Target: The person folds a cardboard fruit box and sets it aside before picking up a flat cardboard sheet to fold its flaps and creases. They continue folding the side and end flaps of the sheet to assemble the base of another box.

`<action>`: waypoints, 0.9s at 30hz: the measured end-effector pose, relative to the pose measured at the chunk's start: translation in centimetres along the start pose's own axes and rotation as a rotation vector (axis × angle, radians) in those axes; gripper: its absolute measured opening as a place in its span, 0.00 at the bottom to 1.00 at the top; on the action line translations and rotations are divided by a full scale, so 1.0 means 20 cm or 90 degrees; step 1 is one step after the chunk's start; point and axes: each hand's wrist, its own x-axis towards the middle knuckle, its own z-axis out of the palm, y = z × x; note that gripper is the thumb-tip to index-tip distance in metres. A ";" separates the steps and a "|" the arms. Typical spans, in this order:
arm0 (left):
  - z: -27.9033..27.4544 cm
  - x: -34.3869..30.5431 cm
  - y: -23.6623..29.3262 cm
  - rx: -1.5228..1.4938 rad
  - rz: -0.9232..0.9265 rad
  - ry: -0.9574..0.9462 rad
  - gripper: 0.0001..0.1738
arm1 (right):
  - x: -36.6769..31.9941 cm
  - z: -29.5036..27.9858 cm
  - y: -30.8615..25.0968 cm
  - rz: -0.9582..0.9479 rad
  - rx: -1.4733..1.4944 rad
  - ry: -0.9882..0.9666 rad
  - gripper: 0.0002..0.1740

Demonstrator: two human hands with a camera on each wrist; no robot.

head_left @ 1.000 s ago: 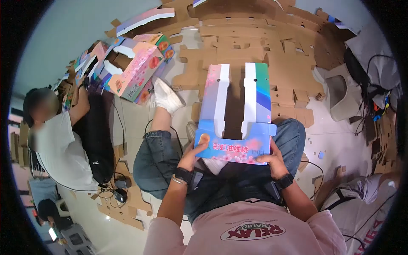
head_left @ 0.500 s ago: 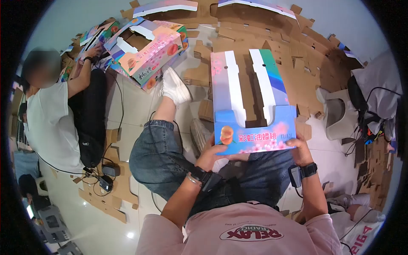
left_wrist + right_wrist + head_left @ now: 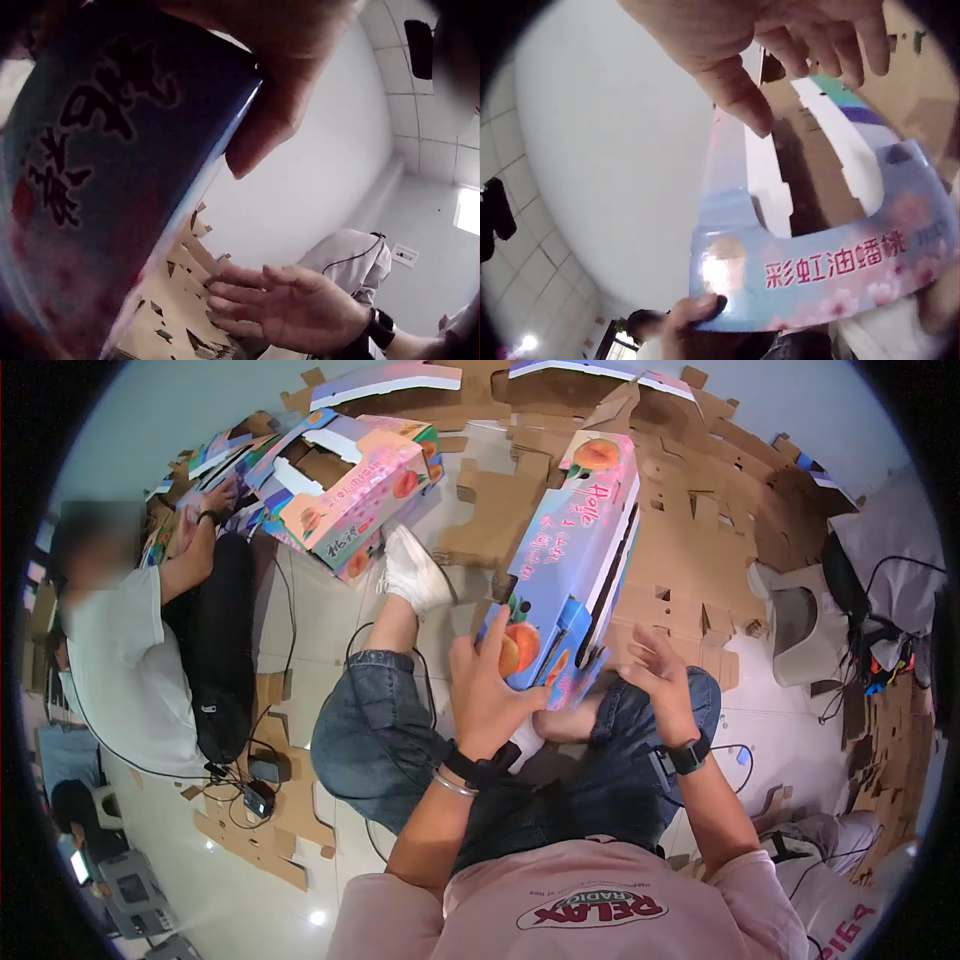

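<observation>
Head view bright, edges bowed, corners black; glare on floor (image 3: pixel 318 917). Left wrist view: carton (image 3: pixel 150 180) shadowed.

Flattened cardboard sheets (image 3: pixel 670 550) blanket much of the pale tiled floor (image 3: pixel 250 910) before us. We see a fruit-printed box (image 3: pixel 370 490) resting there too.

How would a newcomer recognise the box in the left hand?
In the head view, find the denim shorts. Just beyond, the left hand grips a printed carton. Unlike the pink-sided carton on the floor at left, its upturned side is mostly blue.
</observation>
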 end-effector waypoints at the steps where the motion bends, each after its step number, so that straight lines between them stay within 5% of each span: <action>1: 0.02 0.00 0.02 0.031 0.027 0.002 0.55 | 0.00 0.04 -0.04 -0.013 0.029 -0.012 0.41; 9: 0.11 0.03 0.19 0.140 0.078 -0.032 0.54 | 0.11 0.12 -0.14 -0.082 -0.006 -0.013 0.37; 15: 0.14 0.06 0.25 0.170 0.159 -0.035 0.50 | 0.15 0.08 -0.22 -0.005 0.019 -0.015 0.22; 20: 0.16 0.08 0.26 0.183 0.165 -0.042 0.50 | 0.13 0.07 -0.29 0.066 0.213 -0.056 0.09; 24: 0.16 0.10 0.23 0.160 0.136 -0.058 0.52 | 0.14 0.05 -0.19 0.036 0.274 -0.055 0.09; 26: 0.15 0.11 0.21 0.131 0.121 -0.064 0.53 | 0.13 0.05 -0.17 -0.125 0.209 -0.123 0.10; 27: 0.15 0.11 0.20 0.134 0.123 -0.064 0.53 | 0.12 0.03 -0.17 -0.098 0.186 -0.158 0.16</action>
